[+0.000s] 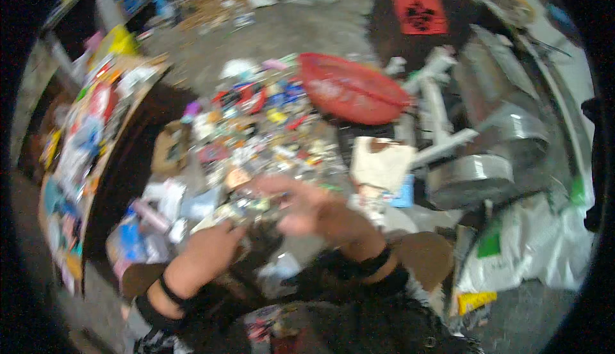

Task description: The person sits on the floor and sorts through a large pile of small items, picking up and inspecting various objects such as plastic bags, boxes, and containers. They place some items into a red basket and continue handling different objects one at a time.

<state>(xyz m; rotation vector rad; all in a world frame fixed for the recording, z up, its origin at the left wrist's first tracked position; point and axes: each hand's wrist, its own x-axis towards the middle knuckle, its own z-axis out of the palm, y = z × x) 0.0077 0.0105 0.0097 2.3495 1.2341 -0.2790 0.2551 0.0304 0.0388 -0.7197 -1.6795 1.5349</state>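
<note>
A heap of small mixed plastic pieces and scraps (269, 138) lies on the floor before me. My right hand (307, 210) reaches over its near edge with fingers spread; I see nothing held in it, though the picture is blurred. At the same edge, to the left, my left hand (211, 253) is bent with its fingertips at the scraps, and whether it grips anything cannot be told. A crumpled clear and green piece (245, 205) lies between the hands. Beyond the heap on the right rests a red oval plastic basket or lid (353, 90).
A table or shelf edge (125, 138) loaded with plastic items stands at left. Rolls of clear tape or film (471, 174) and a white pipe frame (437, 114) are at right. A white sack (533, 248) lies lower right, a cardboard box (170, 150) left of the heap.
</note>
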